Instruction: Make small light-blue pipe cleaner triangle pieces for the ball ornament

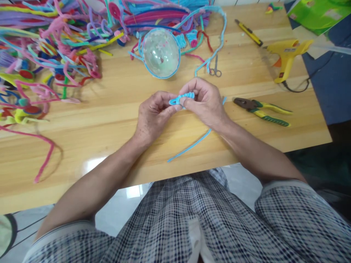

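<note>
A small coil of blue pipe cleaner [187,96] is pinched between both hands above the table. My left hand [157,111] holds its looped left end between thumb and fingers. Around the wound right part, my right hand [204,102] is closed, with the thumb pressed on the front. A loose blue pipe cleaner [192,146] lies on the wood below my right hand, partly hidden under it. Beyond the hands stands a clear bowl [161,53] with a blue rim.
Pliers [253,106], a yellow glue gun [287,58], a yellow cutter [249,32] and small scissors [215,69] lie to the right on the table [90,120]. Many coloured pipe cleaners [55,40] are heaped at the back left. A pink one [51,149] reaches toward the front edge.
</note>
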Available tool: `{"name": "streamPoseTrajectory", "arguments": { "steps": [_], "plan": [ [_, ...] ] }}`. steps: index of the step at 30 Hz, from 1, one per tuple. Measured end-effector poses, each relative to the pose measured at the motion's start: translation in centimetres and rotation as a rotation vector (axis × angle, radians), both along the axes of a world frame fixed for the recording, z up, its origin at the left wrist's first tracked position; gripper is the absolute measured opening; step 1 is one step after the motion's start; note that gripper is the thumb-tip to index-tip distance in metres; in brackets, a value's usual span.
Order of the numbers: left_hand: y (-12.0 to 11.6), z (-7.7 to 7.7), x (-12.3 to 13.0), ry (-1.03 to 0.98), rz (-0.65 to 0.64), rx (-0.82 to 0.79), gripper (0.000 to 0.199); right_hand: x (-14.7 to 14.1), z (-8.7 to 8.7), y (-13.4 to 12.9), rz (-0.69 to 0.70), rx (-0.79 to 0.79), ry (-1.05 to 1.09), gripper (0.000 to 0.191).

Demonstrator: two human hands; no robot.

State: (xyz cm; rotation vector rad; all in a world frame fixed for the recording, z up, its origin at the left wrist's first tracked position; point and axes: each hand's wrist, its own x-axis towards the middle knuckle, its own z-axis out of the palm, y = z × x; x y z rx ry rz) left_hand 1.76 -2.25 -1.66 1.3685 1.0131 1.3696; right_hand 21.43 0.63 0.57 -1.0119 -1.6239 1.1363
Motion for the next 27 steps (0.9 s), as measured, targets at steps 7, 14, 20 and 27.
{"name": "streamPoseTrajectory", "arguments": {
  "steps": [7,14,20,27],
  "plan": [
    [0.3,-0.5,0.0,-0.002,-0.039,0.065,0.049,-0.4,0.5,-0.3,-0.019,-0.012,0.037,0.030],
    [0.1,0.6,-0.1,0.031,-0.062,0.033,0.045,-0.6,0.4,-0.5,-0.003,0.065,0.069,0.019],
    [0.2,0.3,-0.4,0.054,-0.060,0.030,0.042,-0.7,0.5,-0.7,-0.016,0.055,0.025,0.022],
    [0.7,0.2,-0.7,0.019,-0.073,0.024,0.044,-0.5,0.4,-0.6,-0.029,0.063,0.001,0.024]
  ]
}}
